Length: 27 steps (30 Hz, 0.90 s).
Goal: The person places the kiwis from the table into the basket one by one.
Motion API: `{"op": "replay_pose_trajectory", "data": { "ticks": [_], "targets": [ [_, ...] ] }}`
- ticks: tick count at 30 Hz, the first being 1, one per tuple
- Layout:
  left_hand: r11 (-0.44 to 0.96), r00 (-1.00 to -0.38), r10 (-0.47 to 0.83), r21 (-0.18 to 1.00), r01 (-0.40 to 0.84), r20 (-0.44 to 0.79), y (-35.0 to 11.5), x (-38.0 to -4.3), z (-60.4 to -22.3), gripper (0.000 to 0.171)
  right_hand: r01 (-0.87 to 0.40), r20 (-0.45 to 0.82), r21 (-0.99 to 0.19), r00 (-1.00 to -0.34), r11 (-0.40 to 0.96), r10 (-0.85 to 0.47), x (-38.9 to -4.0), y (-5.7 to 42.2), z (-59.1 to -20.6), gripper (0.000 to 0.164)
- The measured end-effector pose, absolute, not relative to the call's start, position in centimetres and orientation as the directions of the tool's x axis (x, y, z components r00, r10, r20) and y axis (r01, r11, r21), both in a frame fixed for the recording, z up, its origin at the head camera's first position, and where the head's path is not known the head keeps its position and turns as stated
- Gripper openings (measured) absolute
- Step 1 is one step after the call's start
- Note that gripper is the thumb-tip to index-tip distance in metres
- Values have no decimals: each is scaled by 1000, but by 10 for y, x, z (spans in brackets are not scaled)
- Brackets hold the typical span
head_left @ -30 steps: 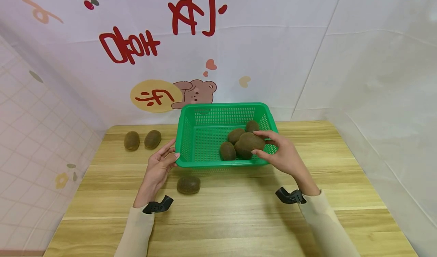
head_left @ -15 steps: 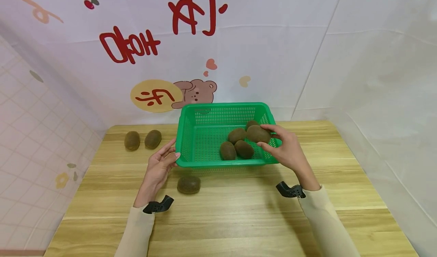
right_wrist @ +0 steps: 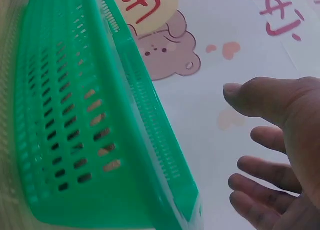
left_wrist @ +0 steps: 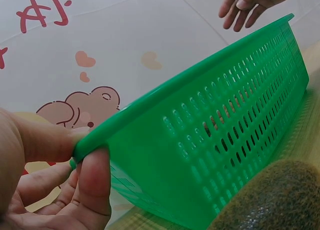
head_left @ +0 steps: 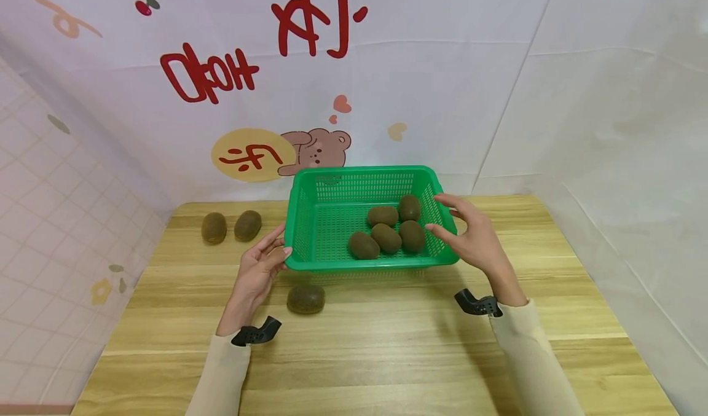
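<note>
A green plastic basket (head_left: 359, 265) with slotted walls stands toward the back of the table. Inside, on its right half, several brown kiwis (head_left: 386, 238) lie close together. My left hand (head_left: 259, 274) pinches the basket's left rim, thumb on top and fingers below, as the left wrist view shows close up. Over the basket's right end my right hand (head_left: 470, 231) is spread with nothing between thumb and fingers; in the right wrist view this hand (right_wrist: 280, 155) is apart from the rim.
One kiwi (head_left: 306, 299) lies on the table in front of the basket, near my left wrist. Two more kiwis (head_left: 214, 228) sit at the back left of the wooden table (head_left: 376, 354). Behind the table hangs a printed white cloth (head_left: 442, 84).
My right hand has let go of a kiwi, which now lies among the others in the basket, and has drawn off to the right. The left hand has stayed on the rim.
</note>
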<state>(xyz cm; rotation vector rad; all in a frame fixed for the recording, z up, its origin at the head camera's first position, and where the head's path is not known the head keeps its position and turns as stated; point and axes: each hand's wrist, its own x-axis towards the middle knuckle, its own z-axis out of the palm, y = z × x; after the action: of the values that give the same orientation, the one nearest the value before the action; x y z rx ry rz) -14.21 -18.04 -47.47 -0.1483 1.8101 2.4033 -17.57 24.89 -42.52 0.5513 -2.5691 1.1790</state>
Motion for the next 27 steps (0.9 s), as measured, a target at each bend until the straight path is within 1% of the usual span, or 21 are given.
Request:
{"op": "replay_pose_trajectory", "data": {
  "ticks": [4, 10, 16, 23, 27],
  "targets": [
    [-284, -985, 38, 944, -171, -167, -181, -141, -476, 65, -400, 341, -700, -915, 591, -216, -178, 256, -429, 63],
    [-277, -987, 42, 947, -163, -157, -182, -140, -476, 65, -301, 244, -791, -954, 533, -176, -177, 265, -434, 68],
    [-274, -989, 32, 950, -148, -145, -182, -138, -475, 65, -222, 149, -845, -971, 487, -186, -179, 270, -438, 74],
    [-278, -989, 44, 949, -147, -140, -183, -138, -476, 66, -119, 38, -873, -983, 472, -177, -180, 282, -447, 81],
    [-285, -989, 50, 947, -150, -142, -183, -140, -477, 65, -71, -11, -879, -986, 471, -169, -179, 288, -452, 81]
  ]
}}
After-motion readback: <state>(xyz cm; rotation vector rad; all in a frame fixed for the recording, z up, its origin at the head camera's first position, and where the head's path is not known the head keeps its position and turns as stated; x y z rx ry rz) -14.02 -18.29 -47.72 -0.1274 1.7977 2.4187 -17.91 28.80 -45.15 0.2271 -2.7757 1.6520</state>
